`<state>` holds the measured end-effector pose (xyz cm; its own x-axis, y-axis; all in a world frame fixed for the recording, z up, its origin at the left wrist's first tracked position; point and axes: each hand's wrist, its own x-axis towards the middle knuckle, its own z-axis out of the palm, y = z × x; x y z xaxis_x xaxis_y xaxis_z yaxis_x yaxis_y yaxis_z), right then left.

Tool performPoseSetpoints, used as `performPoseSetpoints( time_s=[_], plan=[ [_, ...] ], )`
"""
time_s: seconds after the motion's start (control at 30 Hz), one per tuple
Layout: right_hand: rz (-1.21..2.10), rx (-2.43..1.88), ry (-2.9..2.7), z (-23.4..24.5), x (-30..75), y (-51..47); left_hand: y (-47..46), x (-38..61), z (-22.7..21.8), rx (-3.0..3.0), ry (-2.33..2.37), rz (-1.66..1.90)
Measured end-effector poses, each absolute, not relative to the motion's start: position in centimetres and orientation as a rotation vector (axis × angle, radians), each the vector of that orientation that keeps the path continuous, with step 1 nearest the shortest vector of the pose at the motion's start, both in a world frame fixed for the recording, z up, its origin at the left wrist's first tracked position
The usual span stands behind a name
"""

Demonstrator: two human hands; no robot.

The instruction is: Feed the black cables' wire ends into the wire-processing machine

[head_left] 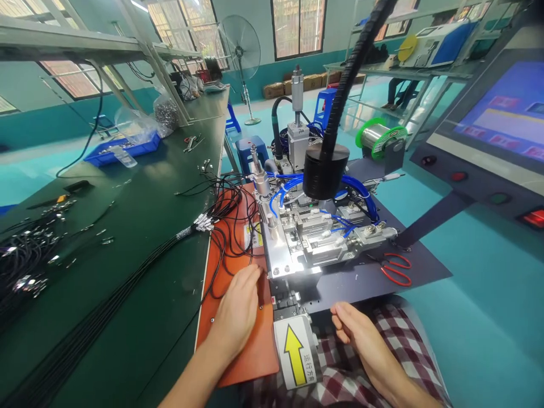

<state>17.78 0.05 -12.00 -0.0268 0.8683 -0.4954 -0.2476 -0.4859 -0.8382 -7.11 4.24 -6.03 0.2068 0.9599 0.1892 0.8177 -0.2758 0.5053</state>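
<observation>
The silver machine [314, 243] sits just past the centre of view, straight ahead at twelve o'clock from my lap. At its seven o'clock, my left hand [237, 303] is over an orange board [263, 348], fingers bent and close together near the machine's edge; I cannot tell whether they grip anything. At its five, my right hand [357, 328] is above my lap, fingers curled inward; whether they pinch something is hidden. Thin black cables [147, 266] loop across the board at nine and trail over the green table [170, 187]. I judge that a loop could snag on the hardware or my wrist, because the strands lie tangled beside it. Fingertips could be nipped if the mechanism moved. Red-handled scissors [399, 267] lie at four; a black lamp [326, 173] hangs overhead.
</observation>
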Motion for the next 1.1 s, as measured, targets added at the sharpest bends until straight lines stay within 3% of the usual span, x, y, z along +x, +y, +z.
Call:
performPoseSetpoints(
  time_s=[0.2,0.47,0.67,0.83,0.97,1.1],
  plan=[
    [1.524,-1.523,-0.753,-11.7,19.0,-1.6,1.1,-9.3,-3.7,2.123,1.782,0.738],
    [1.364,-1.400,-1.259,-3.6,18.0,-1.4,-3.4,-14.5,-1.1,1.736,1.934,0.691],
    [0.664,-0.836,-2.008,-1.8,13.4,-1.6,-1.9,-10.1,-0.7,1.460,1.312,0.733],
    [0.380,-0.622,-2.277,-4.8,13.6,-1.7,-0.2,-6.8,-1.0,1.886,1.397,0.670],
    [0.635,-0.751,-2.254,-4.0,16.2,-2.3,-0.5,-4.0,0.1,2.129,1.453,0.575],
    [1.208,-0.936,-1.629,-1.3,17.5,-2.0,-1.9,-3.5,2.1,2.417,1.497,0.536]
  ],
)
